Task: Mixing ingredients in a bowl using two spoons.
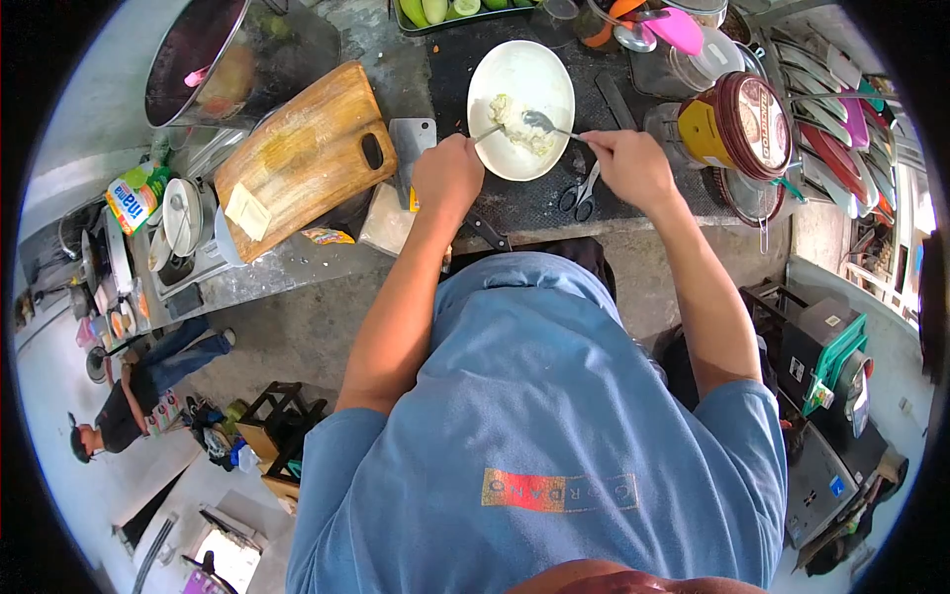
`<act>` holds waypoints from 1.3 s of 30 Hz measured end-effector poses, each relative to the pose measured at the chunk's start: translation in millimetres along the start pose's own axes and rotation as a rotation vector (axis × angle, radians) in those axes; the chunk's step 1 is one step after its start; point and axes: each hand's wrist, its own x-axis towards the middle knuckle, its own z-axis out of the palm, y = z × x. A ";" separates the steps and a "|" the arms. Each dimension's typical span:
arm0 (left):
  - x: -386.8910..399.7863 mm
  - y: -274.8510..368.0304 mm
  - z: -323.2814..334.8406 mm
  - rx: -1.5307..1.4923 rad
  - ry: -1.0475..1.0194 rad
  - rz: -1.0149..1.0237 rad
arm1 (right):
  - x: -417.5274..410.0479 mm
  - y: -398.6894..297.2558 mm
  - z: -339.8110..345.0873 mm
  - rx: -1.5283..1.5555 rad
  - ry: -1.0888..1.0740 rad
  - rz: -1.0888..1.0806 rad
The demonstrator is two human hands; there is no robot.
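Observation:
An oval white dish (545,70) lies on a dark textured mat, with a pale, greenish crumbly food (528,137) in it. My left hand (448,174) grips a thin metal utensil at the dish's left edge; its tip reaches the food, and its kind cannot be told. Over the right rim, my right hand (632,165) holds a metal spoon (539,121) by its handle, the bowl in the food. Scissors (581,197) with black handles lie just below my right hand. A black-handled knife (487,232) rests near the counter's front edge.
Left of the dish are a cleaver (413,141) and a wooden cutting board (304,156) bearing pale slices. A large metal pot (215,67) stands behind the board. A lidded tub (735,126) is at right, a tray of green vegetables (438,24) beyond the dish. Another person (126,401) is far left.

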 end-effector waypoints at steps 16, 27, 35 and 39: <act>-34.3 21.2 -52.1 0.117 0.069 0.108 | 19.5 -56.7 25.2 -0.456 -0.134 0.043; -29.3 30.2 -52.9 0.153 -0.156 0.106 | 24.1 -55.0 5.1 -0.528 -0.050 -0.088; 2.0 21.7 -23.6 0.113 -0.134 -0.016 | 2.5 -73.0 -18.2 -0.627 -0.061 0.013; 7.2 13.8 -14.8 0.067 -0.108 -0.011 | -2.2 -67.5 -16.5 -0.609 -0.040 0.011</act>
